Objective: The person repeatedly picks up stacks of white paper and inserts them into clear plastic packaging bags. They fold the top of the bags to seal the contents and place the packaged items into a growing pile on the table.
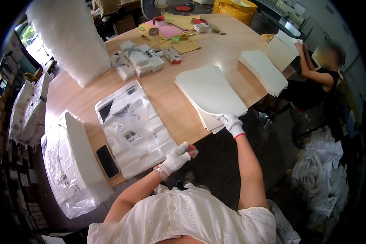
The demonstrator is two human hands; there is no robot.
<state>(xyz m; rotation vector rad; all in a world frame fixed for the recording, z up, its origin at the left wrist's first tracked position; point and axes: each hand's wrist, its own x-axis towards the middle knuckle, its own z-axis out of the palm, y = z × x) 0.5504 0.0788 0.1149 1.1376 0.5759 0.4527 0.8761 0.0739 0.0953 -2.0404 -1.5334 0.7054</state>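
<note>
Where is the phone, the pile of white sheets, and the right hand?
phone [107, 161], head view, middle of its dark screen.
white sheets [209, 90], head view, top sheet of the pile.
right hand [232, 123], head view, back of the glove, fingers gripping the sheets' edge.

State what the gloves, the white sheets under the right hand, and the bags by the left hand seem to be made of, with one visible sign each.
Gloves, seen on the right hand: likely knitted cotton; matte white, soft, red cuff edge.
White sheets: probably paper or thin card; matte, the stack's edge bends as one.
Bags by the left hand: clear plastic film; glossy, wrinkled, see-through.
</note>
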